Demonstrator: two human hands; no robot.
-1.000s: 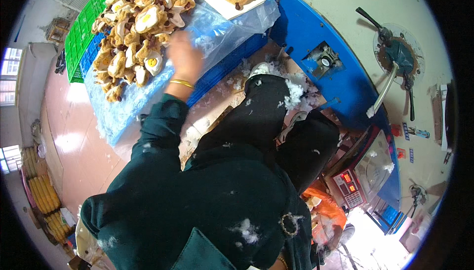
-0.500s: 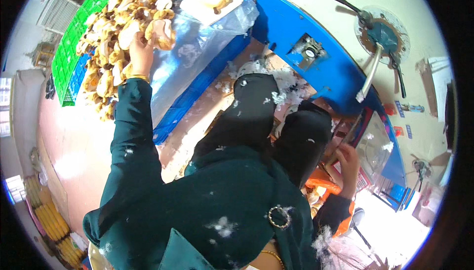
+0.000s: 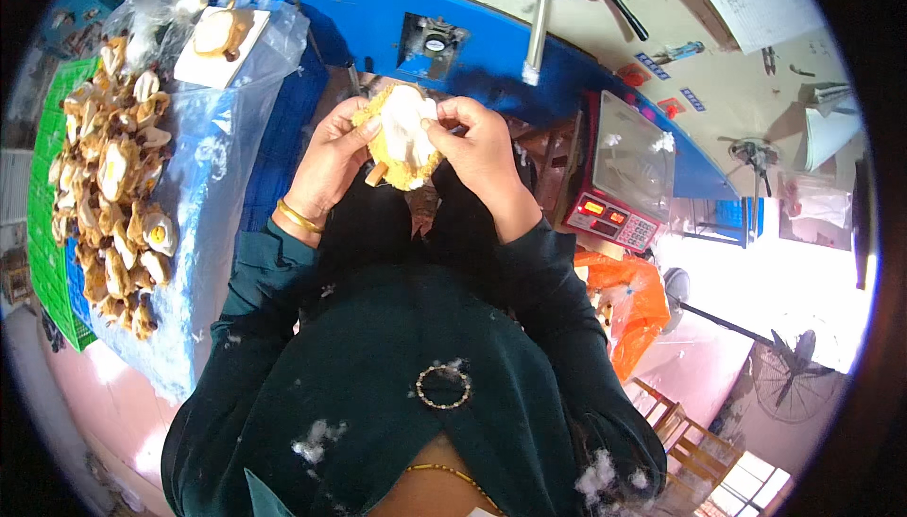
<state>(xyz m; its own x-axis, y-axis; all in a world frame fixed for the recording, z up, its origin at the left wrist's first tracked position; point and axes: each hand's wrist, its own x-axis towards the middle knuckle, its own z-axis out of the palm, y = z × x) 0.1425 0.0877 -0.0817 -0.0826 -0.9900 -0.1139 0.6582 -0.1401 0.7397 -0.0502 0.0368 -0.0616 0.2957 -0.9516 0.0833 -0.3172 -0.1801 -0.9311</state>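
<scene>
Above my lap, both hands hold a small golden-tan plush toy [image 3: 392, 144] with a white area in its middle and a short brown stub at its lower edge. My left hand [image 3: 331, 158] pinches its left side, thumb on top. My right hand [image 3: 477, 148] grips the right edge, thumb and fingers pressed on the white part. Whether that white is loose stuffing or cloth I cannot tell. Off to the left, a pile of similar plush pieces [image 3: 118, 186] in tan, brown and white lies on a plastic-covered surface.
Another plush toy [image 3: 219, 33] rests on a white block [image 3: 194, 71] at the back left. A green crate [image 3: 42, 196] borders the pile. Ahead curves a blue-edged table [image 3: 331, 16] with metal fittings. On the right are a red digital scale [image 3: 609, 219] and an orange bag [image 3: 628, 304].
My left hand has left the pile and come right to above my lap. My right hand has moved up from beside the orange bag, and both now hold a plush toy.
</scene>
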